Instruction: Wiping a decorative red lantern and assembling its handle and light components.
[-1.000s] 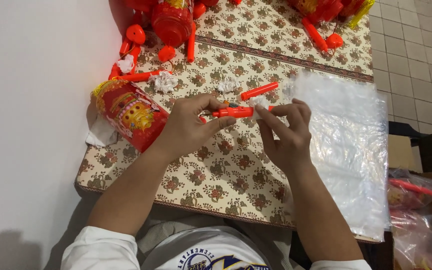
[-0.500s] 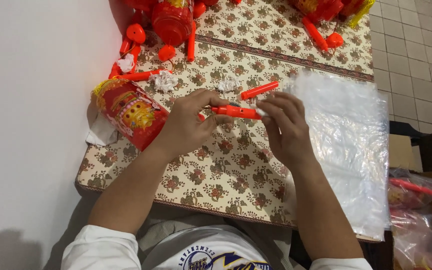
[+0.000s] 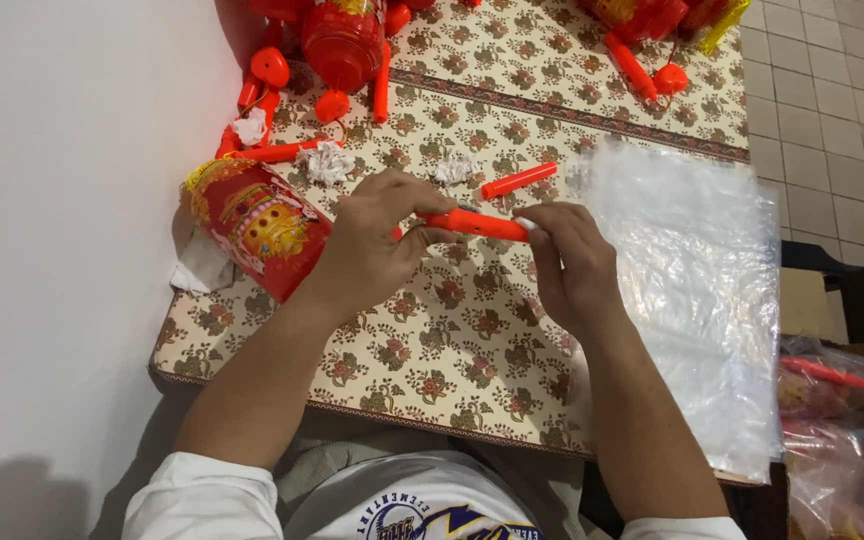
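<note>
Two hands are gripping one orange stick [image 3: 477, 224]: left hand [image 3: 372, 245] pinching its left end, right hand [image 3: 572, 265] seemingly closing fingers round its right.

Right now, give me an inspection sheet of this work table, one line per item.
Surface: table under a floral patterned cloth, set against a white wall.
Job's things: orange stick held level between both hands; red and gold lantern lying on its side by the left wrist.
Clutter: second orange stick, crumpled white bits, more red lantern parts at the far edge, clear plastic sheet on the right.
Grips: left hand pinches the stick's left end; right hand pinches its right end.
Cables: nothing seen.
Surroundings: tiled floor, plastic bags with red items at lower right.
</note>
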